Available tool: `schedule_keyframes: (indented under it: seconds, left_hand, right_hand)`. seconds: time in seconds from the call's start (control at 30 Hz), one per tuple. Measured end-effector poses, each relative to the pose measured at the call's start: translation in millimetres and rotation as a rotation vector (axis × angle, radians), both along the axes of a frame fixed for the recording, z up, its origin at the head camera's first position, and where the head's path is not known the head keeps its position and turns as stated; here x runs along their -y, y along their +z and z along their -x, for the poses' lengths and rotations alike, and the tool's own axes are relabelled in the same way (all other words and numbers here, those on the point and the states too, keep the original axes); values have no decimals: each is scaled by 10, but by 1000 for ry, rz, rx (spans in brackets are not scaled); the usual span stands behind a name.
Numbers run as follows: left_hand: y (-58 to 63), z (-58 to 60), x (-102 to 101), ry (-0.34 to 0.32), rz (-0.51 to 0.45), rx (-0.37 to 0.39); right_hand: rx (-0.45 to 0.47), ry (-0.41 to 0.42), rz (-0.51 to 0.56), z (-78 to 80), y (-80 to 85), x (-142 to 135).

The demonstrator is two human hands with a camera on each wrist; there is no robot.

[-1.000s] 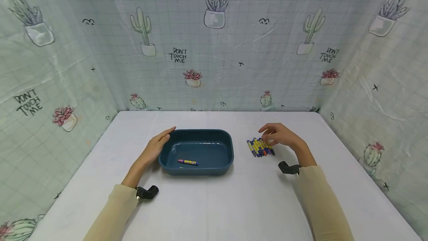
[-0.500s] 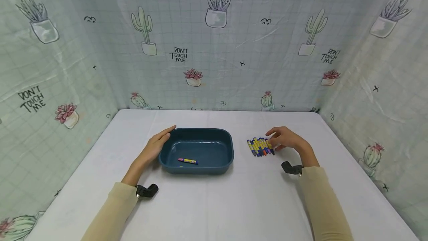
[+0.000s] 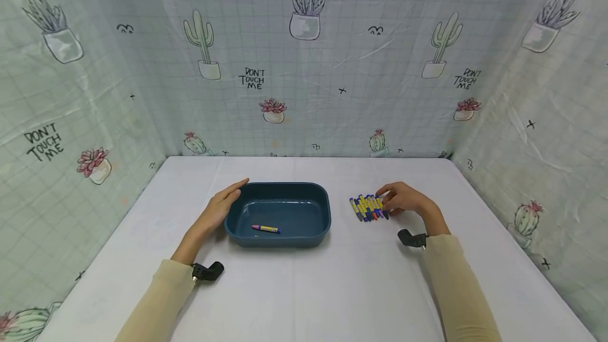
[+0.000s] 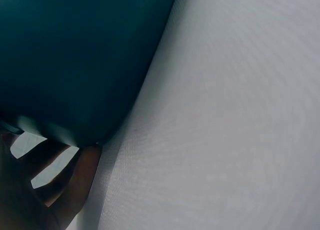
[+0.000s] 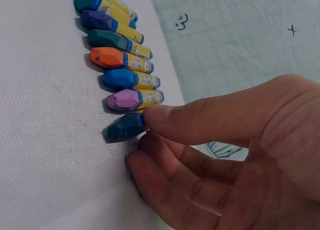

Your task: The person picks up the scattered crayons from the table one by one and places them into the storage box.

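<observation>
My left hand (image 3: 218,210) rests against the left end of a dark blue-green rectangular tray (image 3: 280,241), its fingers extended along the corner; the left wrist view shows fingertips touching the outer wall. Inside the tray lies one pink crayon (image 3: 266,229) in a yellow wrapper. To the right of the tray, several crayons (image 3: 363,208) lie side by side on the table. My right hand (image 3: 405,198) is at the right end of this row. In the right wrist view its thumb and fingers pinch a dark blue crayon (image 5: 125,127), next to a purple crayon (image 5: 125,99).
A white cloth covers the table (image 3: 304,294). Patterned fabric walls (image 3: 313,78) with cactus prints enclose its back and both sides. Orange (image 5: 107,57) and green crayons (image 5: 107,39) lie further along the row. A small yellow bit shows near the tray's front inner wall.
My right hand has moved right from above the crayons and down to the last one in the row, closing thumb and fingers on it. The left hand and tray stay put.
</observation>
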State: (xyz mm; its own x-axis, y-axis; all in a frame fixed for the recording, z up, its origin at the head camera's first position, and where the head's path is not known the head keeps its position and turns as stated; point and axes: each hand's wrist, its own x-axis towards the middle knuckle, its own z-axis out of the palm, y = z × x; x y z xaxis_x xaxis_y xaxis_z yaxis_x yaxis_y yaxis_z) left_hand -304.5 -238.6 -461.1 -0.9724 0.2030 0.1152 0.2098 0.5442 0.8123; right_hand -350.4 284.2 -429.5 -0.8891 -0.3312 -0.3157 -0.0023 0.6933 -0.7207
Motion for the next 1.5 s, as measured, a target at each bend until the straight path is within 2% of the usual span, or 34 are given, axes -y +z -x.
schedule_keyframes:
  seconds: [0.3,0.5,0.73,1.07,1.5]
  left_hand:
    - [-30,-9,5,7,-3,10]
    - [-5,-12,-5,10,8,7]
    - [-30,-6,-2,6,-1,3]
    - [-19,-12,-16,8,-6,3]
    - [-27,-14,-22,11,-7,2]
  right_hand:
    - [-12,24,9,-5,-39,-6]
    - [-6,-6,-19,2,-37,29]
    - [-18,14,-23,-10,-41,33]
    - [-13,-8,-45,-23,1,66]
    - [-14,-18,-19,-46,0,72]
